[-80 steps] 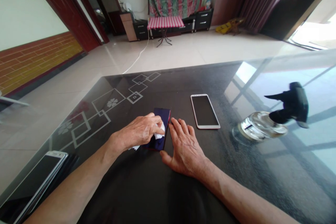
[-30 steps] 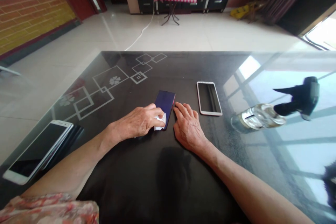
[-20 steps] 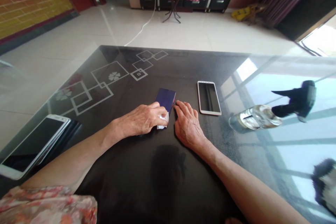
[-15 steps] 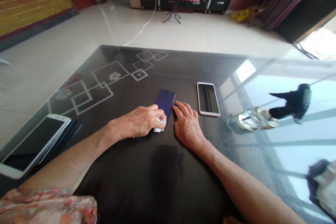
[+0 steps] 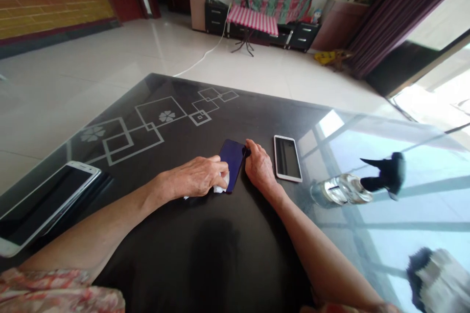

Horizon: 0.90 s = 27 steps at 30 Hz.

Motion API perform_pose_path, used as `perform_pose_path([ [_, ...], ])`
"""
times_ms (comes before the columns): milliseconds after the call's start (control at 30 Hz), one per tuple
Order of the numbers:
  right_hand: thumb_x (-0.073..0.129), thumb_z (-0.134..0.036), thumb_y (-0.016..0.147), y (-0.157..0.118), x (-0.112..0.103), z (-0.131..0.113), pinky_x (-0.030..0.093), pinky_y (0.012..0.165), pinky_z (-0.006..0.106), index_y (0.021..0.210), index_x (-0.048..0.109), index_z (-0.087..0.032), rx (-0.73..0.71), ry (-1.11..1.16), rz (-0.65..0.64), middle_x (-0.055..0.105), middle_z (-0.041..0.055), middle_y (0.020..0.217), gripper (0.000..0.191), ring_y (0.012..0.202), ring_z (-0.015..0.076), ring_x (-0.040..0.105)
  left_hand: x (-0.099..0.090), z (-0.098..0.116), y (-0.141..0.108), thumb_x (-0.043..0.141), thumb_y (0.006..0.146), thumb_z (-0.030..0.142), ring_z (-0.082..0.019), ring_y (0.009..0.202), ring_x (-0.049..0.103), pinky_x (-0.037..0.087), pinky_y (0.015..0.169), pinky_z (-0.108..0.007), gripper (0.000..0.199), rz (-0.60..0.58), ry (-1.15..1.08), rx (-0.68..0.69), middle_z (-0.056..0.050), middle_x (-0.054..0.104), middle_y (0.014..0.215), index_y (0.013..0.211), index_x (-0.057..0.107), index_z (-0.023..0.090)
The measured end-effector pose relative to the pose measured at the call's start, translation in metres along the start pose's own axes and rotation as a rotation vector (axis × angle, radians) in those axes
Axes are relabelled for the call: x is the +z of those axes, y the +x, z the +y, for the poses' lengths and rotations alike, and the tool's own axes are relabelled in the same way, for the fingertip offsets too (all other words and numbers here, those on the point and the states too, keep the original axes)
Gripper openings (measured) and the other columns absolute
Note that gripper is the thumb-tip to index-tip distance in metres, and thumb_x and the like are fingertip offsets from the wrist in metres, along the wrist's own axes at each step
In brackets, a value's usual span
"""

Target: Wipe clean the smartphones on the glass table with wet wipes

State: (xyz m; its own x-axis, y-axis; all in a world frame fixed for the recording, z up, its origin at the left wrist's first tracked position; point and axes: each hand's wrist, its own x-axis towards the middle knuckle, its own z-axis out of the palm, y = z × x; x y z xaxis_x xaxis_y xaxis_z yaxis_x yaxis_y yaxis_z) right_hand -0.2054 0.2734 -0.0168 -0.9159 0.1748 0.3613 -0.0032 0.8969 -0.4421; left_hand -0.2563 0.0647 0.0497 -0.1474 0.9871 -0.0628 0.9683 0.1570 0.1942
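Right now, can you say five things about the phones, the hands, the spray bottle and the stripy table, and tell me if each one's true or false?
1. The left hand holds a white tissue against the blue-screened phone. True.
2. The spray bottle is between the two hands. False: it is to the right of the right hand.
3. The spray bottle has a black trigger head. True.
4. The white-framed phone just right of the right hand has a brightly lit screen. False: its screen looks dark.
5. The small table at the back has a pink-and-white striped top. True.
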Motion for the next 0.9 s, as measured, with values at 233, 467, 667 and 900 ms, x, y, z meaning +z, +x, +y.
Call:
perform_pose_path([
  [233, 0.039, -0.002, 0.070, 0.004, 0.013, 0.023, 0.050, 0.095, 0.037, 0.116, 0.061, -0.017, -0.048, 0.169, 0.146, 0.071, 0.0077, 0.106, 0.053, 0.102, 0.0222, 0.064, -0.006, -0.010, -0.003, 0.046, 0.091, 0.008, -0.014, 0.083, 0.047, 0.031, 0.059, -0.025, 0.032, -0.026, 0.012, -0.081, 0.001, 0.061, 0.099, 0.085, 0.070, 0.028],
  [467, 0.038, -0.003, 0.070, 0.004, 0.015, 0.022, 0.051, 0.094, 0.038, 0.114, 0.064, -0.013, -0.057, 0.192, 0.161, 0.071, 0.0104, 0.105, 0.052, 0.100, 0.0235, 0.064, -0.012, -0.017, -0.013, 0.045, 0.089, 0.007, -0.013, 0.086, 0.049, 0.035, 0.067, -0.024, 0.034, -0.039, -0.013, -0.151, 0.002, 0.061, 0.099, 0.087, 0.071, 0.029],
  [667, 0.038, -0.003, 0.070, 0.004, 0.013, 0.020, 0.050, 0.094, 0.040, 0.115, 0.063, -0.013, -0.040, 0.169, 0.149, 0.070, 0.0115, 0.106, 0.052, 0.101, 0.0244, 0.063, -0.012, -0.018, -0.015, 0.046, 0.088, 0.006, -0.013, 0.085, 0.050, 0.036, 0.073, -0.024, 0.033, -0.084, -0.042, -0.146, 0.004, 0.063, 0.097, 0.084, 0.071, 0.029],
  [900, 0.038, -0.003, 0.070, 0.004, 0.012, 0.017, 0.050, 0.093, 0.040, 0.114, 0.063, -0.014, -0.032, 0.140, 0.136, 0.070, 0.0113, 0.105, 0.052, 0.099, 0.0250, 0.062, -0.008, -0.018, -0.010, 0.046, 0.090, 0.007, -0.014, 0.085, 0.048, 0.034, 0.066, -0.024, 0.033, -0.059, 0.036, -0.155, 0.002, 0.062, 0.099, 0.086, 0.071, 0.028],
])
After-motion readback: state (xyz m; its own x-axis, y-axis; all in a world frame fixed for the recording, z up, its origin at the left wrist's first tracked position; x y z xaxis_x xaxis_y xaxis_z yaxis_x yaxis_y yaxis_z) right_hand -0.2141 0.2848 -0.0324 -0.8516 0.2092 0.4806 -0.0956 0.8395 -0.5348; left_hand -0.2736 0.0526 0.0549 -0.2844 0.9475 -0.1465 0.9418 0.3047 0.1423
